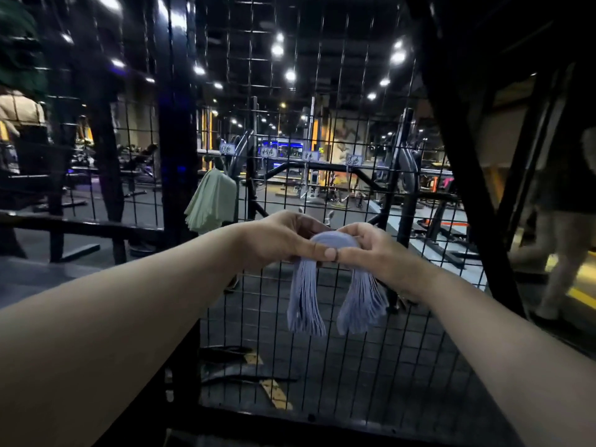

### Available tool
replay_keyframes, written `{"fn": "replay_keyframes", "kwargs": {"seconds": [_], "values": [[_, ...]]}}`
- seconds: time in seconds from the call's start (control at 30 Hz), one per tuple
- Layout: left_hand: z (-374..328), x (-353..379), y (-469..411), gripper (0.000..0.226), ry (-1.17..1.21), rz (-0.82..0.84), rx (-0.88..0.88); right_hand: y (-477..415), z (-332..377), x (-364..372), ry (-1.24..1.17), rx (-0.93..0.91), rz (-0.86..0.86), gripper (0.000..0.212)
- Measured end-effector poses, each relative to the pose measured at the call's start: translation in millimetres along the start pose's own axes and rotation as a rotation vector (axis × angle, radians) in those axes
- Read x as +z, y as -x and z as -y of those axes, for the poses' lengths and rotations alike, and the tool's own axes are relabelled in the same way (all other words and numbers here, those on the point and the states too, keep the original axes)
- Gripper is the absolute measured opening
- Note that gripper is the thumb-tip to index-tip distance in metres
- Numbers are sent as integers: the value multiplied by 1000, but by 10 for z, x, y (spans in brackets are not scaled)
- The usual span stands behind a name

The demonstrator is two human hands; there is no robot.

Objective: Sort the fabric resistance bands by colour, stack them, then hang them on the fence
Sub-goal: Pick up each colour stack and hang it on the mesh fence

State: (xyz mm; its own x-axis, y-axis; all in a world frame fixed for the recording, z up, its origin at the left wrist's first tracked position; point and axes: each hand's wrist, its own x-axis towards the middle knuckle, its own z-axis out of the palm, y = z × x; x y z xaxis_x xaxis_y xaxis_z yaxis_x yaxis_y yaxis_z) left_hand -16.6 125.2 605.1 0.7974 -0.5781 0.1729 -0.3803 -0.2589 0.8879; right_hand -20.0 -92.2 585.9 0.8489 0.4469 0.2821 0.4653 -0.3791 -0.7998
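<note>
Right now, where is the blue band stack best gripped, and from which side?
Grip the blue band stack at its rounded top fold, from both sides, as the left hand and right hand do. Its halves hang loose, fanning below, so the fold likely holds the layers.

Reaches forward with both bare forearms, the left from the lower left, the right from the lower right, converging at mid-height. Holds the left hand (277, 240) knuckles up, thumb stretched rightward along the near side of the blue band stack (306, 298), fingers (304, 222) curled over its far side. Mirrors this with the right hand (371, 250): thumb pointing left, fingers (361, 229) curled over the top of the fold. Meets thumb tip to thumb tip, touching or nearly so, at the middle of the stack. Holds both wrists roughly straight and level with each other.
</note>
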Motion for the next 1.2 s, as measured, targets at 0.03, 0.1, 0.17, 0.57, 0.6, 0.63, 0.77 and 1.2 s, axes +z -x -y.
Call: {"fn": "replay_keyframes", "kwargs": {"seconds": [0.03,0.1,0.17,0.57,0.6,0.63,0.77,1.2], "values": [[0,-24,-72,51,-8,1,4,-37,-1,-51,11,-2,-6,71],[14,-76,-179,54,-28,23,-5,-99,9,-109,39,-11,-34,62],[20,-122,-284,50,-61,53,-9,-170,19,-156,73,-8,-72,57],[16,-161,-820,39,-254,-195,16,-763,-27,-298,138,20,-189,34],[20,-187,-850,36,-272,-237,37,-805,-30,-325,122,28,-198,36],[24,-226,-891,34,-301,-278,67,-856,-33,-356,104,32,-206,38],[50,-362,-1014,26,-523,-410,215,-1032,-52,-402,115,37,-246,40],[135,-399,-1185,12,-935,-710,221,-1383,-162,-432,96,35,-294,41]]}}
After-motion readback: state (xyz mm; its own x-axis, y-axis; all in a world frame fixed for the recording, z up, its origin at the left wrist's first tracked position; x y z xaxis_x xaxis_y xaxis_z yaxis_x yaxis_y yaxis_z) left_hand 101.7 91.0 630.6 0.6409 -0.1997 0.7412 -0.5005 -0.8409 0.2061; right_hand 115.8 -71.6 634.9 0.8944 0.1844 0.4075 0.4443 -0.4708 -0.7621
